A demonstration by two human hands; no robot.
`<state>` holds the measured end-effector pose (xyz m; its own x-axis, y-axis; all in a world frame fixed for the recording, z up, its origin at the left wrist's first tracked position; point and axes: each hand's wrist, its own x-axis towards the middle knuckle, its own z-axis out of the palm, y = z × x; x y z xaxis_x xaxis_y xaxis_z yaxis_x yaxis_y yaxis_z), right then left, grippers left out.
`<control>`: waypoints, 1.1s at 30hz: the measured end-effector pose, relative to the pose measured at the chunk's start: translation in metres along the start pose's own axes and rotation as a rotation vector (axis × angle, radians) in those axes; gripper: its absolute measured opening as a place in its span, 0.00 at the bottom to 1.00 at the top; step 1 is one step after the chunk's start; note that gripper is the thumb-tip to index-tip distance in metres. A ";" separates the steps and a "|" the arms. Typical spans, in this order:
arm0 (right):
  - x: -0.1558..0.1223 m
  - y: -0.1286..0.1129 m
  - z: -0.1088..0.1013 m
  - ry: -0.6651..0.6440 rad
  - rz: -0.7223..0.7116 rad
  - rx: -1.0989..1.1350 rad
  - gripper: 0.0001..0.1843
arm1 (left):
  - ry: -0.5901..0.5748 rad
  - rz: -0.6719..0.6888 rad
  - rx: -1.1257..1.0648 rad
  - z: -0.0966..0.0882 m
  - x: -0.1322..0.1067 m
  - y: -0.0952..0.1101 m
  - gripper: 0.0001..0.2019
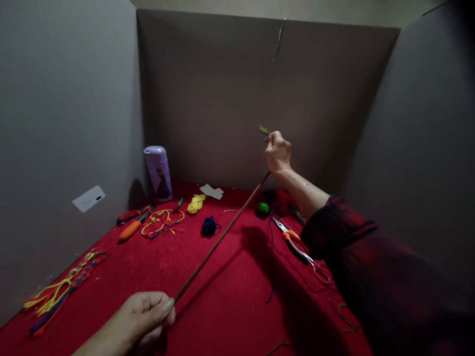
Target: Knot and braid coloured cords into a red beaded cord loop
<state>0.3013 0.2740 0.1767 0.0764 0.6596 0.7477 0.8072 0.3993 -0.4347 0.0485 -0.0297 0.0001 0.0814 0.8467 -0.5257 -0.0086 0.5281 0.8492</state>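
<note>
A twisted yarn cord (218,241), green with some dark red, runs taut on a slant between my two hands above the red surface. My left hand (146,316), low in the view, pinches its near end between thumb and fingers. Raised at the upper right, my right hand (278,152) is closed around the far end, and a green and red tuft sticks out past the fingers. Below the right arm lie a green yarn ball (263,210) and orange-handled pliers (287,235).
Scissors (321,272) lie at the right. A navy yarn ball (209,226), yellow yarn (196,203) and an orange-handled tool (129,231) are further left. A lilac bottle (159,173) stands by the grey back wall (222,99). Braided multicoloured yarn (70,282) rests at the left edge.
</note>
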 end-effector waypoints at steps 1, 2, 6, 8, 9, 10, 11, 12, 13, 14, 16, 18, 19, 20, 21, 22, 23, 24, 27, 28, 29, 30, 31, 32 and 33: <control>-0.001 -0.003 0.013 -0.124 0.016 -0.013 0.13 | -0.008 -0.014 -0.017 0.001 0.002 -0.003 0.26; -0.003 -0.004 0.026 -0.261 0.034 -0.029 0.12 | -0.021 -0.026 -0.042 0.003 0.003 -0.005 0.26; -0.037 0.001 0.052 -0.598 0.042 -0.061 0.09 | -0.045 -0.078 -0.123 0.012 0.005 -0.004 0.25; -0.072 -0.001 0.043 -0.654 -0.017 -0.015 0.07 | -0.052 -0.110 -0.136 0.018 0.004 0.000 0.24; -0.093 -0.005 0.033 -0.694 -0.066 0.033 0.07 | -0.054 -0.120 -0.133 0.021 0.003 0.002 0.23; -0.115 -0.012 0.019 -0.749 -0.140 0.193 0.10 | -0.056 -0.121 -0.130 0.025 0.002 0.004 0.23; -0.138 -0.021 0.003 -0.839 -0.210 0.357 0.13 | -0.061 -0.112 -0.129 0.029 0.000 0.007 0.23; -0.161 -0.032 -0.014 -0.945 -0.279 0.502 0.17 | -0.069 -0.098 -0.130 0.033 -0.001 0.009 0.22; -0.182 -0.043 -0.032 -1.048 -0.356 0.611 0.21 | -0.079 -0.083 -0.133 0.037 -0.003 0.010 0.22; -0.201 -0.053 -0.048 -1.122 -0.424 0.674 0.26 | -0.090 -0.072 -0.136 0.041 -0.005 0.011 0.22; -0.232 -0.070 -0.072 -1.216 -0.466 0.724 0.28 | -0.106 -0.049 -0.137 0.048 -0.008 0.012 0.23; -0.254 -0.077 -0.082 -1.242 -0.445 0.664 0.27 | -0.121 -0.016 -0.121 0.053 -0.011 0.010 0.25; -0.261 -0.078 -0.083 -1.234 -0.429 0.617 0.24 | -0.123 0.001 -0.107 0.055 -0.012 0.009 0.25; -0.268 -0.077 -0.081 -1.217 -0.412 0.574 0.21 | -0.123 0.015 -0.092 0.055 -0.013 0.008 0.25; -0.273 -0.074 -0.078 -1.194 -0.399 0.547 0.18 | -0.124 0.019 -0.077 0.055 -0.014 0.007 0.24; -0.278 -0.070 -0.074 -1.167 -0.390 0.536 0.16 | -0.121 0.012 -0.067 0.055 -0.015 0.007 0.24; -0.281 -0.066 -0.069 -1.141 -0.386 0.540 0.14 | -0.118 0.000 -0.065 0.054 -0.016 0.007 0.24; -0.285 -0.061 -0.066 -1.112 -0.380 0.552 0.13 | -0.117 -0.011 -0.070 0.053 -0.017 0.007 0.24; -0.293 -0.048 -0.059 -1.038 -0.341 0.591 0.12 | -0.085 -0.022 -0.105 0.051 -0.021 0.008 0.24; -0.296 -0.045 -0.058 -1.026 -0.327 0.603 0.12 | -0.067 -0.018 -0.114 0.051 -0.022 0.007 0.25; -0.298 -0.042 -0.058 -1.015 -0.314 0.616 0.12 | -0.051 -0.013 -0.118 0.051 -0.023 0.007 0.25; -0.300 -0.040 -0.058 -1.006 -0.305 0.632 0.12 | -0.040 -0.009 -0.115 0.051 -0.024 0.006 0.26; -0.301 -0.039 -0.058 -0.993 -0.298 0.646 0.12 | -0.035 -0.002 -0.103 0.051 -0.024 0.004 0.26; -0.302 -0.038 -0.058 -0.978 -0.290 0.661 0.12 | -0.033 0.005 -0.080 0.051 -0.025 0.003 0.26; -0.302 -0.038 -0.058 -0.963 -0.283 0.673 0.12 | -0.029 0.014 -0.048 0.051 -0.025 0.002 0.25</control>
<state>0.2820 0.0223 -0.0038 -0.7526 0.5849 0.3024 0.2365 0.6688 -0.7049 0.0973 -0.0535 0.0172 0.1101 0.8522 -0.5115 -0.0581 0.5193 0.8526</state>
